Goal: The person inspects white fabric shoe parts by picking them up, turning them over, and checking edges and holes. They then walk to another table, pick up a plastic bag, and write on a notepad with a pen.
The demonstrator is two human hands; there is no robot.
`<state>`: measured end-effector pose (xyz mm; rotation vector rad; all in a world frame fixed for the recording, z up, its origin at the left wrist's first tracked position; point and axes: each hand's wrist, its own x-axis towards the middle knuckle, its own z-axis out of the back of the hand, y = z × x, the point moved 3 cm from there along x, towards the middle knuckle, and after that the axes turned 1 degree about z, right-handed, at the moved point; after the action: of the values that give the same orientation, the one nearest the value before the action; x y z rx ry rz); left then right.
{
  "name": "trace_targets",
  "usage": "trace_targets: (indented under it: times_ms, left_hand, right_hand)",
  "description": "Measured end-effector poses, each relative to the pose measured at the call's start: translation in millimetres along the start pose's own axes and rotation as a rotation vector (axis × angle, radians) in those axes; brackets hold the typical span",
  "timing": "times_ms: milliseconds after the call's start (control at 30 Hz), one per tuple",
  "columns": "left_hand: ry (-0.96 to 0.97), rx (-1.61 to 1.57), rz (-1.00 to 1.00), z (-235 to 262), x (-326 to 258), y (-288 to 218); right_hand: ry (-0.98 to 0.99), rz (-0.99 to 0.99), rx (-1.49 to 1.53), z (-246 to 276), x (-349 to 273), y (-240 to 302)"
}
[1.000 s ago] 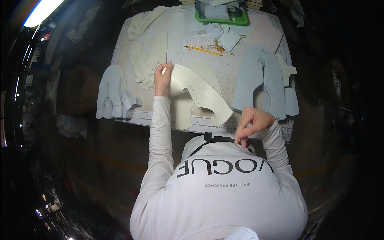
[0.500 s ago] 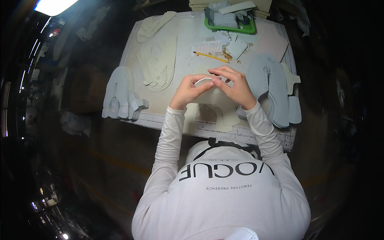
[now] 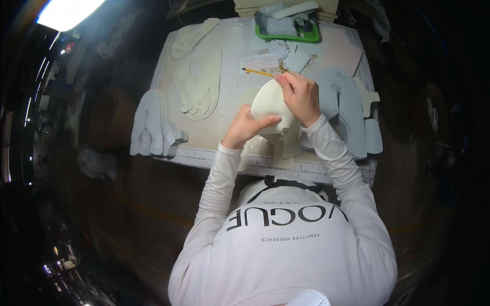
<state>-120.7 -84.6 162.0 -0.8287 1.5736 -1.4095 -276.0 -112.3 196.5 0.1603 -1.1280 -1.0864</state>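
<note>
A cream shoe-upper piece (image 3: 268, 104) with a rounded far end is held up over the near middle of the table. My left hand (image 3: 244, 126) grips its left side, thumb lying on top and fingers underneath. At its far right edge, my right hand (image 3: 302, 97) is closed with thumb and fingers pinching the rim. Below the held piece, more cream cut pieces (image 3: 283, 161) lie near the table's front edge, partly covered. A yellow pencil (image 3: 256, 72) rests on the table just beyond, its right end hidden by my right hand.
Grey cut pieces lie in a stack at the left (image 3: 150, 120) and another at the right (image 3: 352, 127). Cream pieces (image 3: 196, 86) are spread on the left side of the table (image 3: 237, 38). A green basket (image 3: 314, 36) of scraps stands at the back.
The piece has been tilted up so its broad face shows. My right hand has turned and shifted to its far right edge; my left thumb now lies across its face.
</note>
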Motion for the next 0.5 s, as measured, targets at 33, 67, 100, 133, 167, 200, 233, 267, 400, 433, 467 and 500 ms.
trace_targets:
  times_ms: [33, 67, 100, 133, 167, 200, 233, 267, 400, 433, 467, 500]
  left_hand:
    - [0.003, -0.044, 0.001, -1.3, -2.3, 1.5]
    - [-0.009, -0.042, 0.032, -1.6, -4.9, 3.7]
    - [-0.015, -0.050, 0.060, -2.0, -7.3, 5.7]
    - [-0.023, -0.061, 0.081, -2.2, -10.1, 7.6]
    - [-0.036, -0.070, 0.098, -3.2, -12.9, 9.8]
    - [-0.050, -0.083, 0.107, -4.6, -16.0, 12.0]
    - [-0.064, -0.096, 0.116, -5.6, -19.1, 14.2]
    - [-0.056, -0.087, 0.127, -7.0, -22.5, 16.4]
    - [-0.024, -0.086, 0.160, -13.5, -37.2, 24.0]
    - [-0.014, -0.094, 0.167, -15.2, -40.7, 24.9]
    - [-0.010, -0.095, 0.170, -16.5, -43.9, 25.3]
    - [-0.002, -0.097, 0.175, -18.1, -46.9, 25.5]
  right_hand:
    - [-0.002, -0.012, 0.010, -1.2, 5.1, -3.3]
    - [-0.002, -0.029, 0.015, -2.7, 9.4, -6.8]
    - [-0.020, -0.039, 0.014, -4.1, 13.3, -9.9]
    - [-0.044, -0.045, 0.023, -5.0, 16.6, -13.0]
    - [-0.066, -0.054, 0.028, -6.1, 20.1, -16.2]
    - [-0.081, -0.074, 0.034, -7.4, 23.4, -19.8]
    - [-0.086, -0.079, 0.020, -7.9, 27.0, -23.4]
    - [-0.083, -0.094, 0.006, -7.8, 30.6, -27.7]
    - [-0.099, -0.103, -0.081, -5.0, 42.9, -41.7]
    - [-0.104, -0.129, -0.070, -4.4, 45.8, -45.4]
    - [-0.143, -0.093, -0.055, -2.9, 49.3, -47.3]
    - [-0.171, -0.079, -0.049, -1.2, 52.4, -49.6]
